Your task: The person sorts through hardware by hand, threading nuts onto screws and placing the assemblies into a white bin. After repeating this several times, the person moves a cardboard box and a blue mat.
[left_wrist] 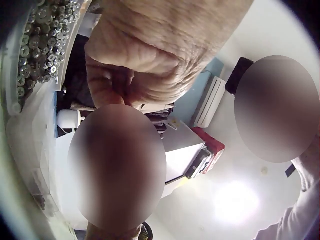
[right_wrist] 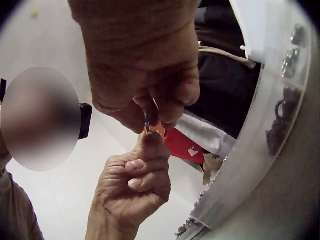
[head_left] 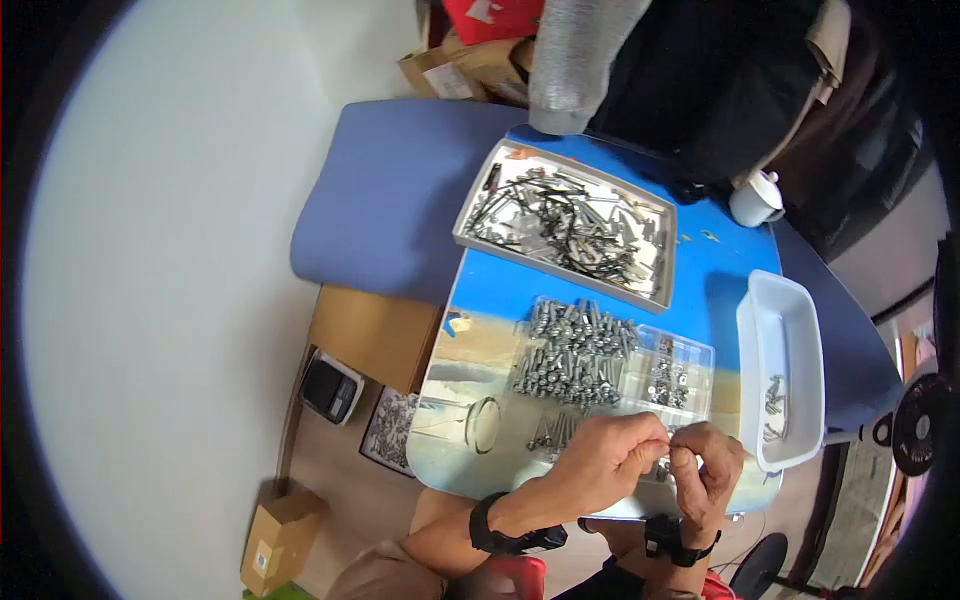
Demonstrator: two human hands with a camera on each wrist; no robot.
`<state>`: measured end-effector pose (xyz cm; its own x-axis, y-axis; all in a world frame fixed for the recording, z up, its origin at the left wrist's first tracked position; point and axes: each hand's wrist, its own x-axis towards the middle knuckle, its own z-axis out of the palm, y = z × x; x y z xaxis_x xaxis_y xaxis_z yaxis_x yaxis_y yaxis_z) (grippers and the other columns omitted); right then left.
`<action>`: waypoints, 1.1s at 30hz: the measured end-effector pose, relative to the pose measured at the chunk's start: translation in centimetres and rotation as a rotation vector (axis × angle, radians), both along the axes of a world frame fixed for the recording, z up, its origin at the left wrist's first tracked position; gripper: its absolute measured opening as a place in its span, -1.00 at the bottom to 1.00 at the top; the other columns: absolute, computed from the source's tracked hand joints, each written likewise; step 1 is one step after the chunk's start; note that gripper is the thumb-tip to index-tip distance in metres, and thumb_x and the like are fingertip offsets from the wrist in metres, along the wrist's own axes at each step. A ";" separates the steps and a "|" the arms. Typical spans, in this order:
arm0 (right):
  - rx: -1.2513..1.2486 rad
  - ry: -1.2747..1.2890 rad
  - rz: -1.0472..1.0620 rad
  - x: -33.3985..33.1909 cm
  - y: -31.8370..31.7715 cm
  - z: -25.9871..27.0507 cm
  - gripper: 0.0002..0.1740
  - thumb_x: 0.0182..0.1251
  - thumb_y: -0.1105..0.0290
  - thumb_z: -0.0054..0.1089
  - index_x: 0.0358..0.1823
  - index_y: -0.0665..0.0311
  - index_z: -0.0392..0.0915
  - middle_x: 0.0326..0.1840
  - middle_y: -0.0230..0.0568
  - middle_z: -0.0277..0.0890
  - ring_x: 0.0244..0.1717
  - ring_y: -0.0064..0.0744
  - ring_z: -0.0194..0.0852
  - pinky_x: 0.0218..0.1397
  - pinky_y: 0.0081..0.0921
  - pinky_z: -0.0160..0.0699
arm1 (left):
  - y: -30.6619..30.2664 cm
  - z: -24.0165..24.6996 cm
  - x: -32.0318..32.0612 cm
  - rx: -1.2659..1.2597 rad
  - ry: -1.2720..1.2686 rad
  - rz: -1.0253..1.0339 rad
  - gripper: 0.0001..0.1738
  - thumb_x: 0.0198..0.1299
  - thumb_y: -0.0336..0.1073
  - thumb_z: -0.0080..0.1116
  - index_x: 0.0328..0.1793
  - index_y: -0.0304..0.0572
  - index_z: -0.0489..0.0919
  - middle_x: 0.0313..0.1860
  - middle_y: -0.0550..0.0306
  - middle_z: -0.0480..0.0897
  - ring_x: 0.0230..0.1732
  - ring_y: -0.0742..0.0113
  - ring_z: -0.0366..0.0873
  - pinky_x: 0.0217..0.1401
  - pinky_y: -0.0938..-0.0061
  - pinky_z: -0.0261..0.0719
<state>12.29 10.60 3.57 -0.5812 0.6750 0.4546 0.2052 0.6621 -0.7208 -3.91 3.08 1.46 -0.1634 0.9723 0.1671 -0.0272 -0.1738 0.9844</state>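
At the near edge of the table, both hands meet just in front of the person, each wrist wearing a black strap. The left hand and the right hand touch at the fingertips, and their knuckles hide from the head camera what lies between them. The right wrist view shows it: a small metal part, thin and dull grey, too small to name more closely. The right hand's thumb and forefinger are curled tight and pinch it from above. The left hand's fingers are curled in as well, its fingertips closing on the part's lower end.

Just beyond the left hand lie a few loose bolts, and to their left a clear ring lies flat on the glossy printed tabletop. Next comes a clear plastic organiser box. Its large compartment is heaped with shiny steel bolts, and its smaller ones hold nuts and washers. To the right stands a long white plastic tub, smooth-walled, with a few screws at its bottom. Farther off sits a shallow grey metal tray of tangled dark and bright hardware, and past its right corner a small white lidded pot. Cardboard boxes sit on the floor to the left.
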 end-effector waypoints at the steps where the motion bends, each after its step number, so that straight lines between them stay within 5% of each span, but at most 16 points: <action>1: -0.026 0.029 0.004 -0.4 -0.1 0.4 -0.79 0.22 0.34 0.31 -0.40 0.35 0.55 -0.49 -0.17 0.55 -0.58 -0.28 0.48 -0.48 -0.45 0.40 | 0.0 0.0 0.0 -0.008 -0.021 0.021 -0.91 0.34 -0.44 0.11 -0.18 -0.27 0.61 -0.53 0.20 0.58 -0.53 0.51 0.53 -0.48 0.53 0.49; 33: -0.060 -0.078 0.155 0.9 1.2 0.0 -0.82 0.26 0.34 0.32 -0.26 0.32 0.61 -0.43 -0.16 0.59 -0.54 -0.28 0.60 -0.47 -0.41 0.53 | -0.4 1.0 0.3 -0.092 0.072 0.002 -0.87 0.40 -0.38 0.14 -0.18 -0.29 0.62 -0.53 0.20 0.61 -0.55 0.57 0.54 -0.51 0.60 0.47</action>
<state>13.21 11.77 3.56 -0.7125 0.5992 0.3652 0.1612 0.6463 -0.7459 -3.63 2.71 2.45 -0.1561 0.9838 0.0884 0.0441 -0.0824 0.9956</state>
